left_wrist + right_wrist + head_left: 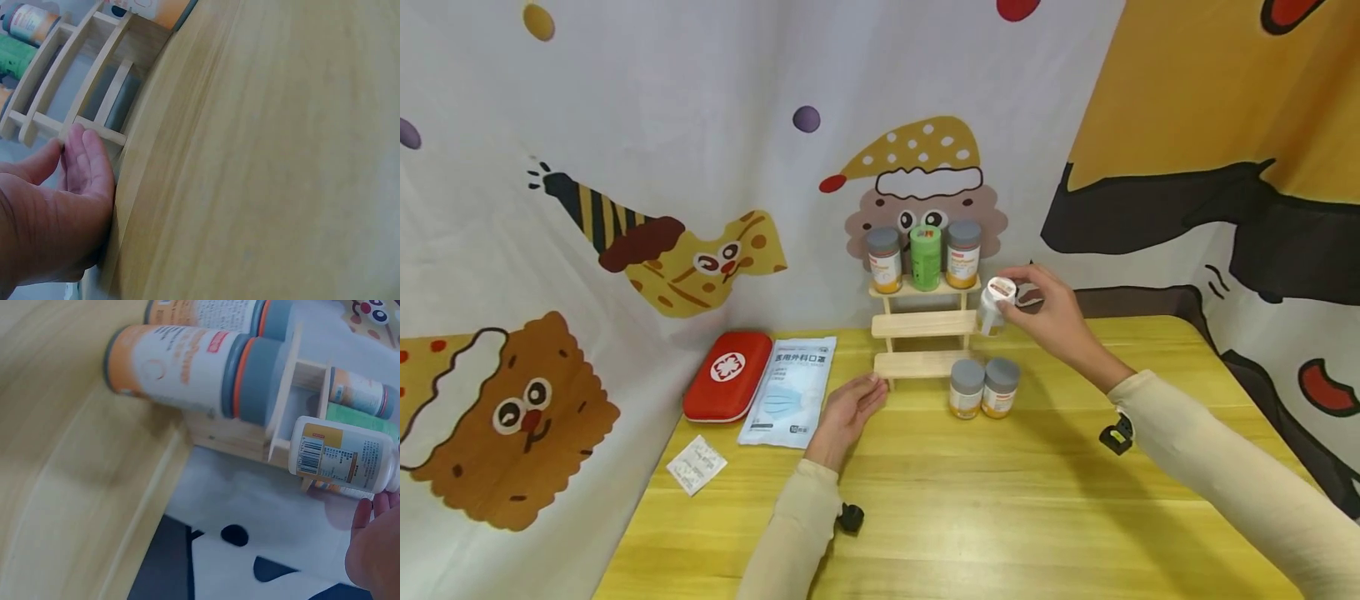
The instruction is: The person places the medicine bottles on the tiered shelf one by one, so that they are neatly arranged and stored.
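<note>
A small three-step wooden rack [923, 323] stands at the back of the table. My left hand [848, 417] is at its lower left end, fingers fairly straight and fingertips right at the lowest step; in the left wrist view the left hand [69, 200] has its thumb beside that step's end. My right hand [1045, 312] pinches the white cap of a white pill bottle [990, 317], held up at the rack's right end. The right wrist view shows the bottle's [337, 455] barcode and yellow label. On the top step, a green canister [926, 258] stands between two grey-lidded jars.
Two more grey-lidded jars [967, 400] stand on the table before the rack's right end. To the left lie a red first-aid case [718, 396], a mask packet [786, 400] and a small white sachet [697, 464]. A cartoon-printed curtain [700, 108] hangs behind.
</note>
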The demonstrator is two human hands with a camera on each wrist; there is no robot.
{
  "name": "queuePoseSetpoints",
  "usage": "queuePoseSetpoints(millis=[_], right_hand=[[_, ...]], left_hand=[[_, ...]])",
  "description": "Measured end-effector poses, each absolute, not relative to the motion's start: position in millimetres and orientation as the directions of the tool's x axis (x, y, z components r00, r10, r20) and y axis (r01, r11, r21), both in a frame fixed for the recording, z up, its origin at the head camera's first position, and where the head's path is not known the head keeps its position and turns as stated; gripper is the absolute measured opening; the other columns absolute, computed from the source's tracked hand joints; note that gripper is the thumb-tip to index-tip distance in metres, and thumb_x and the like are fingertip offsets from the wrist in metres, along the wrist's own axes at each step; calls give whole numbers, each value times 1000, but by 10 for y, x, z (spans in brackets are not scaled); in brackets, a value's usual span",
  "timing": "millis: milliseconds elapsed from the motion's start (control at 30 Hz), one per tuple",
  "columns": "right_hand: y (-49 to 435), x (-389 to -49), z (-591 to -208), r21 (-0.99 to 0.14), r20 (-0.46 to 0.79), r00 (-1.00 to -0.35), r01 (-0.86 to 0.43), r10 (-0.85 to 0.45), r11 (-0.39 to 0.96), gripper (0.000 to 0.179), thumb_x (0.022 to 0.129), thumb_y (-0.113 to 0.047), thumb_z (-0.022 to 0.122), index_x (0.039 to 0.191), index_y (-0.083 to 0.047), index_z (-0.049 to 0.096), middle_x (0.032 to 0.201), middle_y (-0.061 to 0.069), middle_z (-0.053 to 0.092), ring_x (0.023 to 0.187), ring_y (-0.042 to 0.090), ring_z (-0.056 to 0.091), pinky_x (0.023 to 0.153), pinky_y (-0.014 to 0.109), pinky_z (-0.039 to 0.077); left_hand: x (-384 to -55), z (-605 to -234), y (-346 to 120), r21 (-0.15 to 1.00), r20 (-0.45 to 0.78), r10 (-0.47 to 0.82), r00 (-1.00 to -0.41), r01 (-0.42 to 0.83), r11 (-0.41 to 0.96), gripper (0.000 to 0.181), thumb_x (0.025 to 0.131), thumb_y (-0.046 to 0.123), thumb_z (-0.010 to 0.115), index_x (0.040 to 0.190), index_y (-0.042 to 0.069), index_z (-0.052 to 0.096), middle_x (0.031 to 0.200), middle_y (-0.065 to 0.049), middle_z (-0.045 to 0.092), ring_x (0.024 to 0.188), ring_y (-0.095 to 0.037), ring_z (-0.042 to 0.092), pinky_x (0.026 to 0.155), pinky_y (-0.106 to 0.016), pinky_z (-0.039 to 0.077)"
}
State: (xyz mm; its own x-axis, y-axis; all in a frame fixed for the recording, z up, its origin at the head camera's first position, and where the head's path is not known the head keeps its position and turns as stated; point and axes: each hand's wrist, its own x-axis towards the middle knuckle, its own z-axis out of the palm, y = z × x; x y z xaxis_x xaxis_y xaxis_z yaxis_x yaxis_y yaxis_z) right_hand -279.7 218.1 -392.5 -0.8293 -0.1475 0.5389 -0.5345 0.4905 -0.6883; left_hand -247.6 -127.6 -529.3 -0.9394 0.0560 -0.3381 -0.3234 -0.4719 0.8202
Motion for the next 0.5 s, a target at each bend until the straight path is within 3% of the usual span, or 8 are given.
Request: queuePoseSetpoints(millis=[200, 500], right_hand=[[1972, -2837, -3875, -701, 539, -826, -547, -163, 457, 43, 94, -9, 80, 135, -14, 69, 124, 6, 67, 111, 5, 57, 84, 18, 57], [1638, -2908, -3930, -756, 527, -834, -549, -165, 357, 45, 94, -9, 81, 137, -9, 67, 124, 12, 66, 115, 22, 60, 84, 25, 60]], left_hand=[[-2471, -5301, -1277, 821, -336, 65, -939, -327, -468, 40, 107, 4, 61, 144, -9, 54, 110, -10, 77, 106, -18, 76, 116, -42, 57], [-2473, -5304, -1285, 827, -333, 65, -941, -325, -458, 42, 107, 3, 59, 146, -10, 52, 108, -8, 78, 105, -17, 76, 114, -40, 58]])
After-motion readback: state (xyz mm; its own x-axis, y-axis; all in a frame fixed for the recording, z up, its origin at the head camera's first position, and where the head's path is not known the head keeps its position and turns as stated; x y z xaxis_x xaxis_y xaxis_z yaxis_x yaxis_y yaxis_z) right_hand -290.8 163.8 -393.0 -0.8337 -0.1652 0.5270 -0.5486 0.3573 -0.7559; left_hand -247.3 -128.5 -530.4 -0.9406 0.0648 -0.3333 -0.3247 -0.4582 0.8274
